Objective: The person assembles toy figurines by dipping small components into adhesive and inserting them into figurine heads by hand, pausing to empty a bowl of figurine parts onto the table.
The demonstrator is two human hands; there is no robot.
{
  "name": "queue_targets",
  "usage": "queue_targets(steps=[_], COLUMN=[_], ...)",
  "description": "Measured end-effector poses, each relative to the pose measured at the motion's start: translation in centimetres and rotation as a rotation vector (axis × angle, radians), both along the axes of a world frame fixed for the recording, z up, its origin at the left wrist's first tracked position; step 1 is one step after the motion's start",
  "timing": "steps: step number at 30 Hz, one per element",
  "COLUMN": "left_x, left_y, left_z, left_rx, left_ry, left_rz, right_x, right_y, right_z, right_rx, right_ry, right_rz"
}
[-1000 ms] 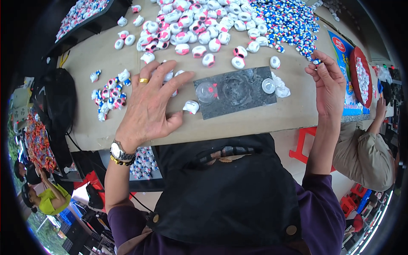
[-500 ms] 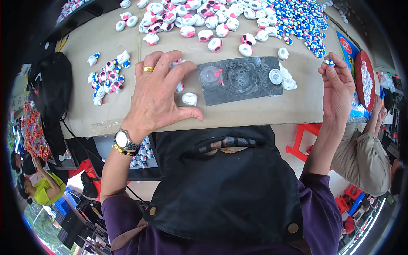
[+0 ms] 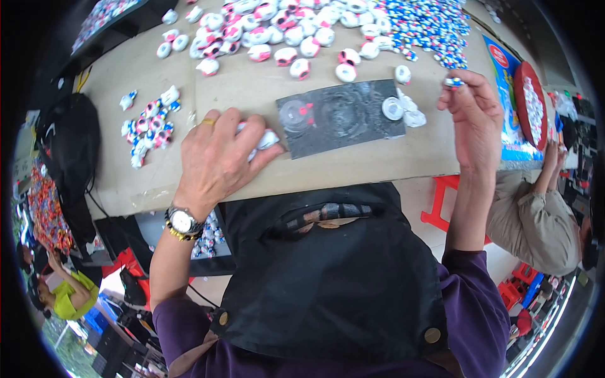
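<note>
My left hand (image 3: 220, 153) is curled over a few white toy heads (image 3: 270, 138) on the table, fingers closed round them and hiding most of them. Off to the right, my right hand (image 3: 476, 120) is raised and pinches a small blue-and-white toy body (image 3: 454, 82) between thumb and fingertips. Between my hands lies a dark rectangular plate (image 3: 343, 142) with a clear round dish at its left and a white round cap (image 3: 392, 109) on its right end. Beside the cap sits a crumpled white piece (image 3: 414, 118).
Many white-and-pink toy heads (image 3: 258, 53) are heaped at the back, next to a pile of small blue-and-white bodies (image 3: 428, 28). Assembled figures (image 3: 151, 126) lie in a group at left. A red dish (image 3: 523, 94) of small white pieces stands at right, near another person's arm.
My left hand's spread fingers have closed over the loose heads. My right hand keeps its pinch on the toy body and appears slightly further left. The whole view has shifted a little.
</note>
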State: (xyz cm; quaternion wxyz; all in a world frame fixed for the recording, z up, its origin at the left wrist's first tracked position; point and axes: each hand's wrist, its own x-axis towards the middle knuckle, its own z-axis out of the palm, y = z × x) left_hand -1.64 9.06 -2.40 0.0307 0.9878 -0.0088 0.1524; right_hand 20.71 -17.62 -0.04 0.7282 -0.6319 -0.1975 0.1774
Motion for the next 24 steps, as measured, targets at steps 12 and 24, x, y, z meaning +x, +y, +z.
queue_targets(steps=[12, 24], left_x=[-0.5, -0.4], left_y=[1.2, -3.5], left_z=[1.6, 1.0], left_rx=[-2.174, -2.947], left_ry=[-0.171, -0.053], left_rz=[-0.243, -0.493], right_x=[-1.5, -3.2], right_y=[1.0, 2.1], right_z=[0.3, 1.6], right_rx=[-0.192, -0.248], right_ry=[-0.020, -0.249], right_rz=[0.102, 0.138])
